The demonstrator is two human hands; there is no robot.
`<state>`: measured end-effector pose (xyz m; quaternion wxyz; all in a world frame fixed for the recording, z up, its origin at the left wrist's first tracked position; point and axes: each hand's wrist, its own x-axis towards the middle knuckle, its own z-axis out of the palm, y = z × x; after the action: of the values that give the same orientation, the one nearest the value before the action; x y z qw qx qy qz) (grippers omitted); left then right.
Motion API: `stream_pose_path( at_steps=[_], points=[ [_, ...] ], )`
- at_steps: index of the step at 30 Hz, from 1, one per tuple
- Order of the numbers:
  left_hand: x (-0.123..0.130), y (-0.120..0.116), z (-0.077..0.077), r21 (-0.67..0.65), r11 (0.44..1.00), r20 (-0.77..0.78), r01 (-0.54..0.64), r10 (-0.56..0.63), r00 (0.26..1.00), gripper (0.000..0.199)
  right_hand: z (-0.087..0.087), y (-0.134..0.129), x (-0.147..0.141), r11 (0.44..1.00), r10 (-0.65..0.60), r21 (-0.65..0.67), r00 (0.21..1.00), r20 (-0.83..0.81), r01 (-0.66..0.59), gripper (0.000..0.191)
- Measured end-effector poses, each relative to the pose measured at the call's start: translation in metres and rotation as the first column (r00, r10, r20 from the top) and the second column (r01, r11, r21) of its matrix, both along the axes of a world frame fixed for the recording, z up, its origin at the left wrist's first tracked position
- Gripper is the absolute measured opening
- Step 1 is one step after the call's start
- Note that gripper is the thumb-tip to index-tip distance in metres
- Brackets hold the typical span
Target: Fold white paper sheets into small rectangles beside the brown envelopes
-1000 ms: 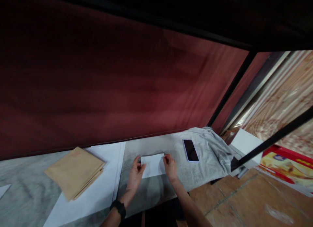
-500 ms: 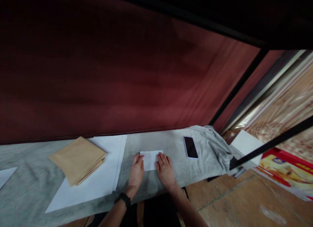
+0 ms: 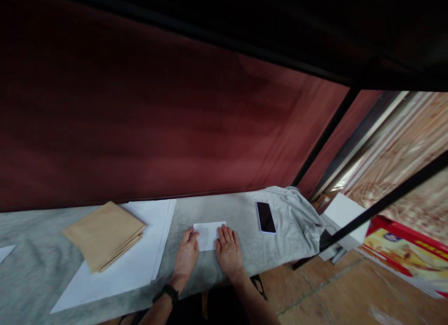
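Note:
A small white piece of paper (image 3: 207, 236), seemingly folded, lies flat on the grey cloth between my hands. My left hand (image 3: 186, 256), with a dark band at the wrist, has its fingers curled and its thumb pressed in at the paper's left edge. Flat over the right edge rests my right hand (image 3: 229, 252), fingers stretched out and side by side. Larger white sheets (image 3: 154, 241) lie to the left, and a stack of brown paper envelopes (image 3: 105, 234) sits on top of them.
A phone (image 3: 266, 217) lies on the grey cloth (image 3: 241, 208) to the right, where the cloth bunches up. Dark frame bars (image 3: 385, 203) cross on the right. Beyond the table's end, a red and yellow box (image 3: 406, 250) stands on the tiled floor.
The head view has shifted slightly, so the table sits lower and further left. My right hand's fingers lie straighter along the paper's right edge. The paper stays flat between both hands.

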<state>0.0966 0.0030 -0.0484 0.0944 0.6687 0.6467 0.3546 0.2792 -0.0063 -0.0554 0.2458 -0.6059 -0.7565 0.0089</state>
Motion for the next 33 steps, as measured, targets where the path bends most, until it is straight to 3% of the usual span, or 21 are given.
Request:
stream_pose_path(
  at_steps=[7, 13, 18, 21, 23, 26, 33],
  points=[
    [-0.003, -0.001, -0.002, 0.021, 1.0, -0.134, 0.008, -0.005, 0.991, 0.035, -0.003, -0.014, 0.006, 0.997, 0.068, 0.046, 0.997, -0.047, -0.066, 0.044],
    [0.002, -0.004, 0.002, 0.028, 0.999, -0.273, -0.024, 0.031, 0.962, 0.035, 0.003, -0.026, 0.009, 1.0, -0.029, -0.009, 0.997, -0.075, 0.028, 0.044],
    [0.046, 0.002, -0.008, 0.018, 0.968, -0.407, 0.251, -0.222, 0.886, 0.043, 0.005, -0.023, 0.01, 1.0, 0.005, -0.021, 0.997, -0.078, -0.007, 0.045],
    [0.063, 0.006, -0.016, -0.014, 0.95, -0.461, 0.313, -0.284, 0.841, 0.048, 0.004, -0.022, 0.013, 0.999, 0.015, -0.028, 0.997, -0.078, -0.017, 0.046],
    [0.061, 0.007, -0.019, 0.004, 0.947, -0.477, 0.322, -0.282, 0.833, 0.05, 0.003, -0.021, 0.015, 1.0, 0.005, -0.027, 0.997, -0.083, -0.008, 0.046],
    [0.044, 0.006, -0.021, 0.018, 0.951, -0.494, 0.308, -0.26, 0.83, 0.053, 0.001, -0.02, 0.016, 1.0, -0.002, -0.017, 0.996, -0.095, 0.0, 0.044],
    [0.02, -0.004, -0.019, -0.052, 0.992, -0.513, 0.116, -0.126, 0.849, 0.059, 0.003, -0.004, 0.014, 0.997, 0.046, -0.053, 0.998, -0.043, -0.049, 0.043]
  ],
)
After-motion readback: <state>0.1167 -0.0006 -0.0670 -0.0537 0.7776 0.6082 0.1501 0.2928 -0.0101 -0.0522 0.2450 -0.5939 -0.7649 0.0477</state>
